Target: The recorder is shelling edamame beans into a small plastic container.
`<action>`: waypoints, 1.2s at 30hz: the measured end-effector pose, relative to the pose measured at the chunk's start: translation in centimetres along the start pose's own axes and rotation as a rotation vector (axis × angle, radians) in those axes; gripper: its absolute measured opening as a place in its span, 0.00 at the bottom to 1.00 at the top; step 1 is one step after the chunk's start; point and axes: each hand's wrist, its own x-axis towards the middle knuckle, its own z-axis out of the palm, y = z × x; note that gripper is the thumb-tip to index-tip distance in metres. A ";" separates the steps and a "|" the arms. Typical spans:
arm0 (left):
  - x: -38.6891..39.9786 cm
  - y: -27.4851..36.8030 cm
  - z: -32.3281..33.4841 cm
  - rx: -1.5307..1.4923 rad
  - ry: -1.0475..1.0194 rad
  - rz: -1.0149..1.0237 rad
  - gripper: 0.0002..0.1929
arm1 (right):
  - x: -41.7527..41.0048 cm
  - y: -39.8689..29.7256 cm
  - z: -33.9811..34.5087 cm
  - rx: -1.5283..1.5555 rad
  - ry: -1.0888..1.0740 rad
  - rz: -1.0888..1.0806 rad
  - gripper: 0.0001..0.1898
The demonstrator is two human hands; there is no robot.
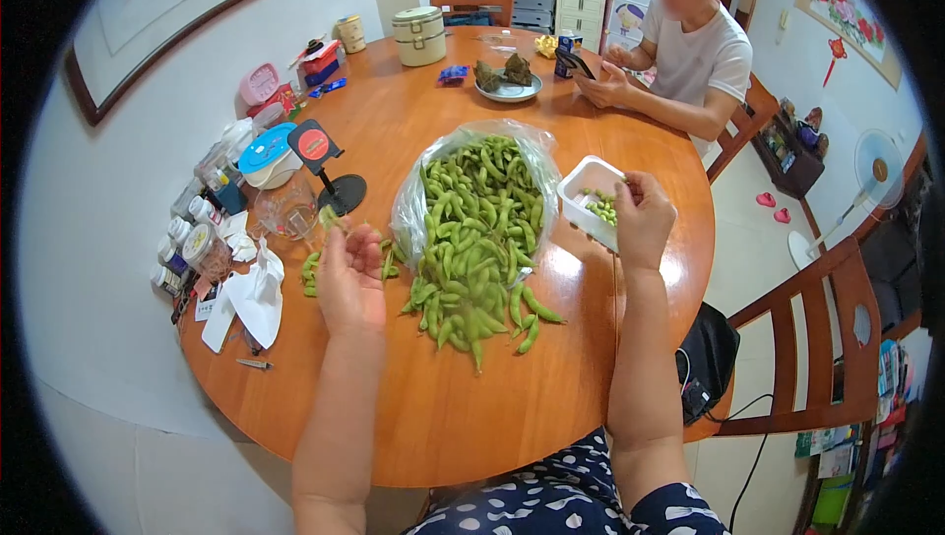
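Note:
Green edamame pods (pixel 472 240) fill a clear plastic bag (pixel 546 158) and spill from its mouth onto the wooden table (pixel 472 446). My left hand (pixel 353 269) is raised palm up left of the bag, with a green pod husk (pixel 330 217) at its thumb and index finger. Behind that hand, more pods or husks (pixel 310 274) lie on the table. My right hand (pixel 644 217) is over the right edge of a white plastic tray (pixel 572 192) holding shelled green beans (pixel 602 206). Its thumb and fingertips are pinched together, with a bit of green at them.
A black phone stand (pixel 343 194), a glass jug (pixel 288 210), jars (pixel 203 247) and white paper (pixel 255 299) crowd the left side. Beyond the bag are a plate (pixel 509 94) with leaf-wrapped dumplings and a beige food container (pixel 418 37). A person (pixel 698 55) sits far right, holding a phone.

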 end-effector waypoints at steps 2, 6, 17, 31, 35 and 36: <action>2.0 0.3 -2.7 -0.115 0.045 -0.024 0.13 | 0.3 0.8 -0.4 -0.116 0.010 0.038 0.06; 3.1 0.2 -4.0 -0.265 0.078 -0.084 0.12 | 0.1 0.7 -0.9 -0.351 0.011 0.041 0.05; -3.4 -1.2 1.5 0.793 -0.522 0.126 0.08 | -4.9 -9.4 1.5 0.354 -0.851 -0.056 0.10; -3.5 -1.7 1.7 0.788 -0.555 0.088 0.09 | -7.7 -11.1 2.7 0.271 -0.938 -0.117 0.10; -3.1 -1.4 1.0 0.862 -0.594 -0.107 0.12 | -6.5 -11.9 2.0 0.485 -0.682 0.001 0.07; -3.2 -1.5 1.1 0.862 -0.595 -0.107 0.12 | -6.7 -11.8 2.2 0.442 -0.634 -0.101 0.09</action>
